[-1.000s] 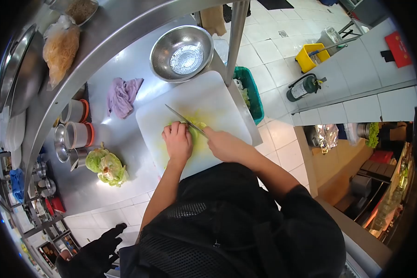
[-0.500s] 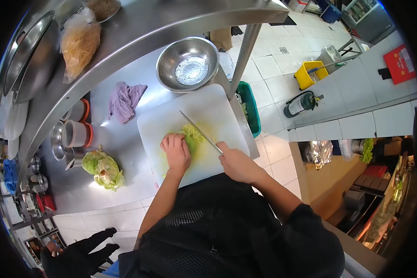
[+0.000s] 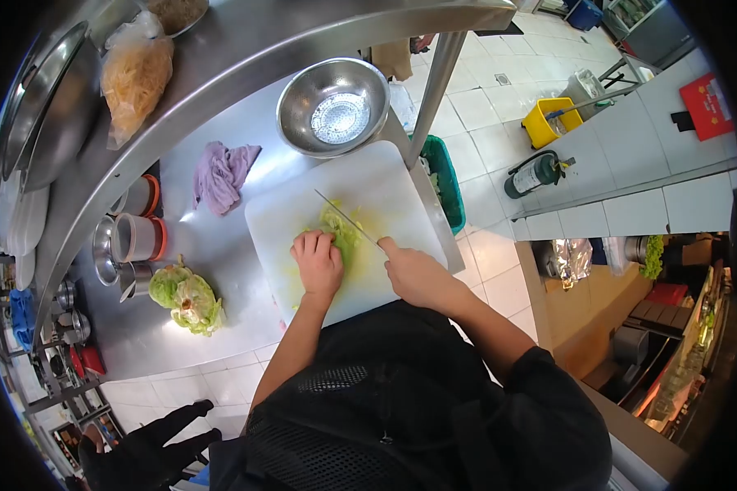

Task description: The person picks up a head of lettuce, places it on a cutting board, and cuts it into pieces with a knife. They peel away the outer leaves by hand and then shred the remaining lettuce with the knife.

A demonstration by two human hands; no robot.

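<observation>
My right hand (image 3: 418,272) is wrapped round the handle of a kitchen knife (image 3: 345,215), whose blade points away to the upper left over the lettuce. Under the curled fingers of my left hand (image 3: 318,263), a piece of green lettuce (image 3: 345,242) is held down on a white cutting board (image 3: 377,176). Cut lettuce shreds (image 3: 332,218) lie just beyond the fingers, by the blade. To the left of the board, lettuce heads (image 3: 190,301) rest on the steel counter (image 3: 237,315). My left palm hides part of the held piece.
A steel bowl (image 3: 296,131) stands behind the board, and a purple cloth (image 3: 221,176) lies left of it. Containers (image 3: 133,237) line the counter's left side. A steel shelf (image 3: 246,57) overhangs the back. A green bin (image 3: 444,184) stands right; another person (image 3: 151,442) is at lower left.
The knife has shifted slightly along the lettuce, and my left hand sits a little further right. Both hands keep their holds. The whole view has moved slightly.
</observation>
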